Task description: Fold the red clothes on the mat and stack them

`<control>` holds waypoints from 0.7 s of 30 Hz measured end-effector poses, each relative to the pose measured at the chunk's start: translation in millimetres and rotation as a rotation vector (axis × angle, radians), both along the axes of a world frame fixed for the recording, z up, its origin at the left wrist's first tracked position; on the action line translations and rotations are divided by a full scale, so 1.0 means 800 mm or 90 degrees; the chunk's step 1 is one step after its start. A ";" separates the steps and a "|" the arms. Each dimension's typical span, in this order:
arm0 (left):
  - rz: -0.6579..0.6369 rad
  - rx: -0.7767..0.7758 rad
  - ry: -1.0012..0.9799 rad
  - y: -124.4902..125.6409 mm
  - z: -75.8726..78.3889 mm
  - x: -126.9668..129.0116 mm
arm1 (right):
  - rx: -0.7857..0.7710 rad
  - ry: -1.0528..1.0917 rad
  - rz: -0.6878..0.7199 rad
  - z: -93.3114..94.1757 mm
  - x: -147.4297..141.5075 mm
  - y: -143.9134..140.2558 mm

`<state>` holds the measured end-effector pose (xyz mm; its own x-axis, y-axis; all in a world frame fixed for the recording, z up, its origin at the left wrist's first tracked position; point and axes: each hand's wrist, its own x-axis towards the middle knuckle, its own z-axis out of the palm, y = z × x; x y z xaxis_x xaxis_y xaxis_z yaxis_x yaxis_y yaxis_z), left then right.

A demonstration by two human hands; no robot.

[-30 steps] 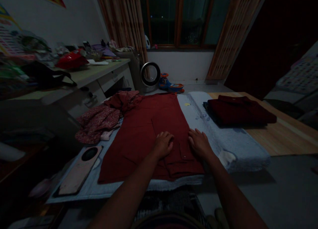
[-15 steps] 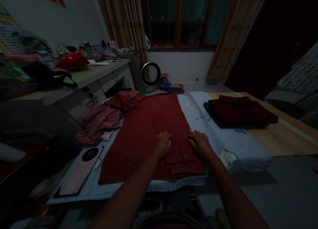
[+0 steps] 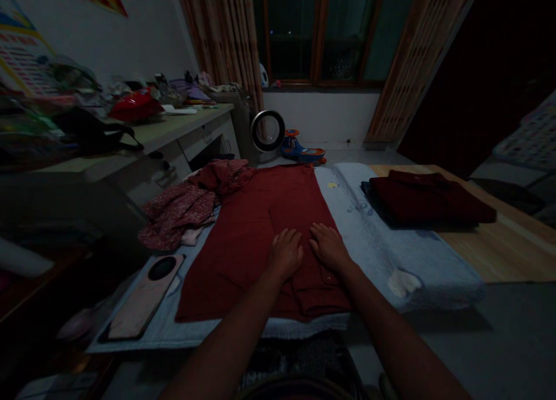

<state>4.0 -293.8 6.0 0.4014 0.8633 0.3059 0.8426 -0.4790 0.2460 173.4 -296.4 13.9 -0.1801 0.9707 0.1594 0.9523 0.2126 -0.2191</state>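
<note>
Clutter covers the desk [image 3: 174,131] at left; a floral garment [image 3: 182,212] and a phone [image 3: 145,298] lie left of the red shirt [image 3: 256,232], a folded shirt [image 3: 428,200] right. No writing is legible. Left hand [image 3: 285,254] and right hand [image 3: 329,248] press flat, fingers spread, on the red shirt's middle atop the blanket [image 3: 373,243].

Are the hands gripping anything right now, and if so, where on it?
Nothing is held. The left hand and right hand lie flat, palms down, side by side on the red garment spread on the blue blanket.
</note>
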 end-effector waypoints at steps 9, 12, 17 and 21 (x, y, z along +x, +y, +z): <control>0.023 0.029 0.007 -0.007 0.010 -0.001 | -0.067 -0.067 -0.126 0.012 0.004 -0.007; 0.028 0.019 -0.001 -0.006 0.014 -0.004 | -0.071 -0.067 -0.105 0.027 0.001 0.002; 0.028 0.003 -0.002 -0.002 0.014 -0.005 | 0.008 -0.008 0.038 0.034 -0.015 0.020; 0.049 0.007 0.018 -0.001 0.008 -0.003 | -0.003 0.003 0.070 0.009 -0.020 0.025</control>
<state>2.0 -294.6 12.2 0.3427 0.8888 0.3044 0.8838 -0.4149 0.2163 157.4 -276.8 21.5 -0.2844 0.9461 0.1552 0.9224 0.3142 -0.2246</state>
